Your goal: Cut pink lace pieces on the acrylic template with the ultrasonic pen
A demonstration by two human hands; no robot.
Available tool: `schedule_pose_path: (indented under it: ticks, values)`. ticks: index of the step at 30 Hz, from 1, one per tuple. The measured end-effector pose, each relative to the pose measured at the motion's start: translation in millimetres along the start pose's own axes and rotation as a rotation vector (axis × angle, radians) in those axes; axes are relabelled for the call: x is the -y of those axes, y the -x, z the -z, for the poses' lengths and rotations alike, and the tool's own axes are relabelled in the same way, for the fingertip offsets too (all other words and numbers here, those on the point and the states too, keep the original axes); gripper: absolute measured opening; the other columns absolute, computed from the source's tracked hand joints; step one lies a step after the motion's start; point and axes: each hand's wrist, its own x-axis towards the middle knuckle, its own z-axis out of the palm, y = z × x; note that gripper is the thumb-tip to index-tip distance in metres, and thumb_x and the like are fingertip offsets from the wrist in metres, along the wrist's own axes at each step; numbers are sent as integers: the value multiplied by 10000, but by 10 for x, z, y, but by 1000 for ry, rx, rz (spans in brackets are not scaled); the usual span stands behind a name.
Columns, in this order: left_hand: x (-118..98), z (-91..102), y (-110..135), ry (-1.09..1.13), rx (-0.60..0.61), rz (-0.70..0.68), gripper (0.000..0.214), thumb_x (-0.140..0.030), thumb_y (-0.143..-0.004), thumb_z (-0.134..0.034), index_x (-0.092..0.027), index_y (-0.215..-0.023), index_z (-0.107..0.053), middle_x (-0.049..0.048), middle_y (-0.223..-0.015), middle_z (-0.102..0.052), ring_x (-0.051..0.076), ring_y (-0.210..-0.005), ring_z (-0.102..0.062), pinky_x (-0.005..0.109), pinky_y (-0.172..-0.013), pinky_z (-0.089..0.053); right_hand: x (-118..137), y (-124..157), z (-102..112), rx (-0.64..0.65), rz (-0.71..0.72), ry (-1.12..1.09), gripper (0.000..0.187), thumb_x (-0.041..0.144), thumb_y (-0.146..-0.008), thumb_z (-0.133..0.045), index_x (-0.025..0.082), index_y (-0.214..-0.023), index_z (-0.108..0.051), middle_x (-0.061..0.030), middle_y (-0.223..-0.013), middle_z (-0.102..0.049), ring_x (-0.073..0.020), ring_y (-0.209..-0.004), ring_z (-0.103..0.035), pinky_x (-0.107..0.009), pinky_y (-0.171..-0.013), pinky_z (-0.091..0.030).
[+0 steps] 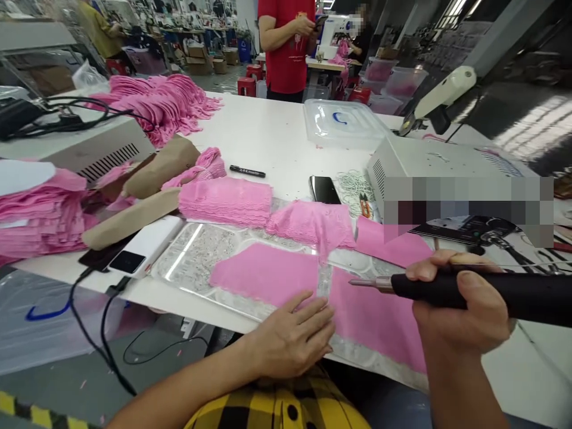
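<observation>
My left hand (292, 336) lies flat with fingers stretched out on a pink fabric piece (268, 275) spread over a clear plate (196, 262) at the table's near edge. A second pink piece (375, 319) lies to its right. My right hand (456, 307) is wrapped round a black handheld tool (491, 293). The tool's metal tip (361, 283) points left and hovers just above the fabric, a little right of my left fingertips.
Stacks of pink fabric (226, 201) sit behind the plate, with more at the left (40, 214) and far back (161, 104). A marker (247, 171), a phone (324, 189), a white power bank (143, 247), white machine boxes (438, 164) and a clear bin lid (344, 122) share the table. A person in red (286, 44) stands beyond.
</observation>
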Motion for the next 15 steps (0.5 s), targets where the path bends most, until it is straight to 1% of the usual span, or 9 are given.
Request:
schedule_pose_path:
  ticks: [3,6,10,15]
  values:
    - [-56,-92,-140,-22,8,4,278,-300,-971,-537,-93,-1114,-655,110,-1172,-695,261,-1176,-604,446,-1095,-416,-20,-12,63,-28,5,2,133,254,-579,-609,204,-700,-583,20,-689,-543,-114,-491,-488,-308,-459,-466]
    - [-93,-160,-232,-56,47,5,339,-369,-982,-521,-98,-1144,-645,121,-1191,-683,274,-1169,-612,455,-1080,-427,-81,19,73,-16,-1,-6,132,269,-622,-626,203,-731,-586,19,-739,-551,-108,-521,-505,-309,-496,-487]
    - [-108,-196,-237,-91,87,14,409,-434,-983,-510,-100,-1186,-629,132,-1221,-668,283,-1181,-607,457,-1092,-409,-160,50,52,1,-17,-22,150,283,-644,-661,198,-745,-591,19,-770,-556,-105,-542,-522,-318,-541,-513]
    - [-112,-197,-206,-102,86,22,403,-433,-987,-496,-108,-1185,-629,129,-1222,-668,274,-1171,-609,458,-1097,-396,-233,60,35,5,-22,2,165,295,-677,-669,198,-793,-603,18,-799,-567,-114,-579,-546,-330,-596,-526]
